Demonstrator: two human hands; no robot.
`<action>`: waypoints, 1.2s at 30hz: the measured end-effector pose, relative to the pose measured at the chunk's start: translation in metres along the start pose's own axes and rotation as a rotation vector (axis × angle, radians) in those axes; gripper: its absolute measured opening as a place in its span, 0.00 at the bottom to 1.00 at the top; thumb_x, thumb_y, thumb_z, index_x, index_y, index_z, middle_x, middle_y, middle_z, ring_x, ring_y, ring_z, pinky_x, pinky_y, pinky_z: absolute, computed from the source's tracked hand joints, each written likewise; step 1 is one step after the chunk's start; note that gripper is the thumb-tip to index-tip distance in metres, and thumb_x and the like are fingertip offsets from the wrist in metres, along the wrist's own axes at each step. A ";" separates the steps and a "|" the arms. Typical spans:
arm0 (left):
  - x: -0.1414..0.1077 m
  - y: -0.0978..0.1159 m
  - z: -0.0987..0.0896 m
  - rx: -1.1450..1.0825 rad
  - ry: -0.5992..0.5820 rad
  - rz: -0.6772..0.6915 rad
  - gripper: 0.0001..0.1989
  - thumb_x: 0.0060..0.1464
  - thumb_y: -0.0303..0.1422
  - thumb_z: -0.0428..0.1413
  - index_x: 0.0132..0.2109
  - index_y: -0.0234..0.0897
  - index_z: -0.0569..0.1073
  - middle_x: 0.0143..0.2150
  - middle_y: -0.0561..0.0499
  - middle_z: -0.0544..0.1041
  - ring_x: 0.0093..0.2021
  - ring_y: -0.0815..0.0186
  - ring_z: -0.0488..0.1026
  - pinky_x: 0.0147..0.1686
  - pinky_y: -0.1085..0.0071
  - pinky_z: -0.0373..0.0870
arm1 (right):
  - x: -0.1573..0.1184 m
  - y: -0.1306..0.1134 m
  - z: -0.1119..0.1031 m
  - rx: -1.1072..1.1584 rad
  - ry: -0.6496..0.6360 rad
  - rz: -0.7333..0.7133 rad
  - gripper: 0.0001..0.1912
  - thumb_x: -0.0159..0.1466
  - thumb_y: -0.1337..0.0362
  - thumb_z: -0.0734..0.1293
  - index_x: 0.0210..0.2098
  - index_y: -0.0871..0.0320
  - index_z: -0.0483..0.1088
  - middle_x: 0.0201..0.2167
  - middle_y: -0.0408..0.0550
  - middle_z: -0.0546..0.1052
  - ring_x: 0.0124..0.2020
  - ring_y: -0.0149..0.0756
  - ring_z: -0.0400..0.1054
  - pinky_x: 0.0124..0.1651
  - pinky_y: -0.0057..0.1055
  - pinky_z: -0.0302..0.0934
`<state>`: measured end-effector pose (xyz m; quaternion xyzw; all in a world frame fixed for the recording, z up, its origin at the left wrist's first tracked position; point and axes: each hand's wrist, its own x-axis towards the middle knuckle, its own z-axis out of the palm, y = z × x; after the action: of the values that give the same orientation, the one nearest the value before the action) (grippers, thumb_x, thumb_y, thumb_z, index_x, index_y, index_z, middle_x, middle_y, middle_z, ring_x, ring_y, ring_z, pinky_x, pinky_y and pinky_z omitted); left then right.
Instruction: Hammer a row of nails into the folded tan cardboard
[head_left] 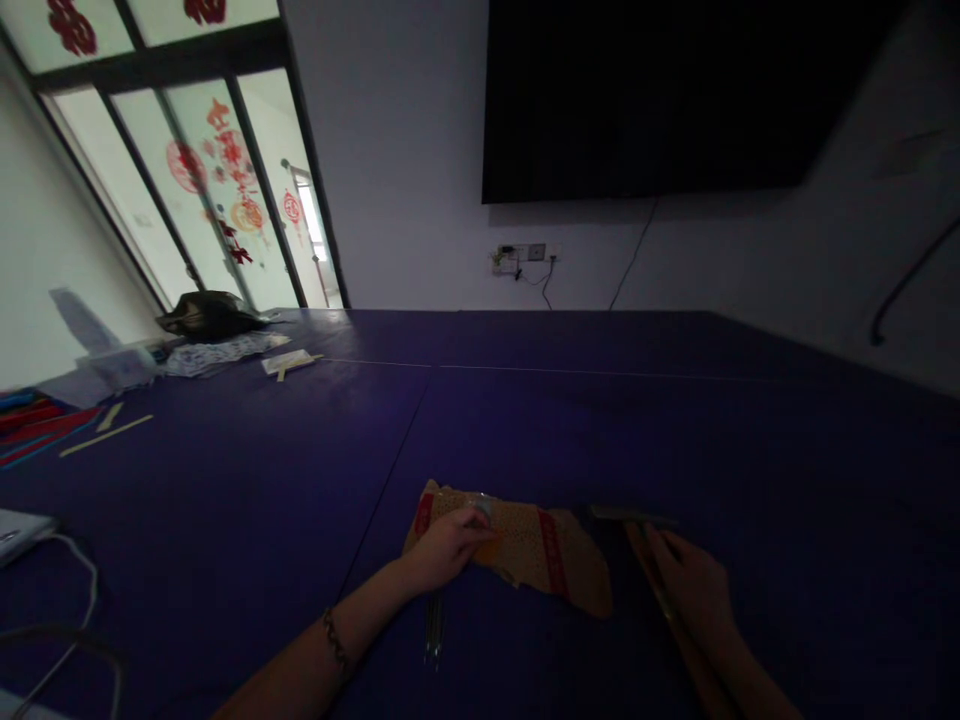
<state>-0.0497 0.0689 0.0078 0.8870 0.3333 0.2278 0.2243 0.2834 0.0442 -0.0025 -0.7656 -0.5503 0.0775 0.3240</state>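
Observation:
My right hand (694, 590) is wrapped round the wooden handle of a hammer (637, 518), whose dark head lies just above the table, to the right of a brown piece. That brown piece (517, 530) is flat and irregular, with a dotted surface and two red printed bands. Over its left part rests my left hand (450, 545), thumb and fingertips pinched together; what they hold, if anything, is too dim to make out. A greyish, shiny item (481, 503) and an orange patch (489, 549) show beside those fingers. Several thin metal rods (433, 630) lie below my left wrist.
A dark blue table (525, 430) with seams stretches to the wall. At left are red and blue strips (37, 430), a pale stick (105, 435), a white cable (90, 590), plastic packets (217, 352) and a black bag (206, 315). A large screen (660, 100) hangs ahead.

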 end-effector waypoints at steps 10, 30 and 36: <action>-0.001 -0.002 0.003 -0.037 0.001 0.000 0.18 0.57 0.23 0.45 0.49 0.37 0.73 0.45 0.46 0.70 0.48 0.64 0.68 0.49 0.70 0.66 | 0.001 0.007 0.003 -0.036 -0.026 0.009 0.26 0.52 0.46 0.53 0.24 0.58 0.73 0.26 0.55 0.80 0.30 0.51 0.73 0.33 0.38 0.63; 0.000 -0.001 0.003 -0.023 0.011 0.024 0.18 0.57 0.22 0.45 0.49 0.35 0.74 0.45 0.45 0.71 0.47 0.65 0.69 0.48 0.71 0.66 | 0.003 0.018 0.009 -0.055 -0.060 -0.056 0.24 0.56 0.48 0.54 0.27 0.57 0.76 0.29 0.51 0.82 0.33 0.51 0.75 0.33 0.37 0.65; 0.000 -0.004 0.005 -0.043 0.013 0.025 0.17 0.57 0.22 0.45 0.49 0.37 0.74 0.45 0.46 0.72 0.48 0.65 0.68 0.49 0.70 0.66 | 0.004 0.020 0.009 -0.104 -0.078 -0.038 0.29 0.56 0.47 0.53 0.33 0.61 0.76 0.34 0.53 0.82 0.37 0.52 0.74 0.38 0.37 0.65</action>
<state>-0.0491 0.0706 0.0019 0.8844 0.3187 0.2436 0.2385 0.2966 0.0480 -0.0206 -0.7671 -0.5803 0.0726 0.2636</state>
